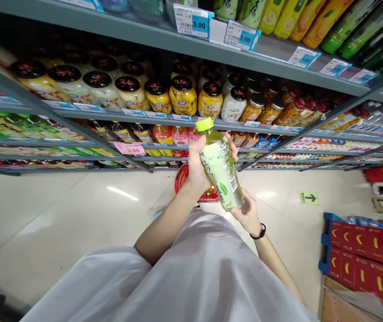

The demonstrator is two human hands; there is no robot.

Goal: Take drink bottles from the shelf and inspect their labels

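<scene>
Between my two hands is a plastic drink bottle (221,172) with a bright yellow-green cap and a pale green label. It is tilted, cap toward the shelves and base toward me. My left hand (198,167) is wrapped around its upper part, with fingertips showing on the far side. Lower down, my right hand (248,212), with a black band on the wrist, grips the base. Partly hidden behind my left forearm, a red basket (182,176) is on the floor below the bottle.
Ahead, shelves (164,38) carry price tags and rows of drinks. Jars of fruit (184,96) with dark lids stand on the middle shelf. Stacked red boxes (359,250) are on the right, near a yellow floor sign (308,198) with an arrow. Pale tiles (87,214) cover the floor.
</scene>
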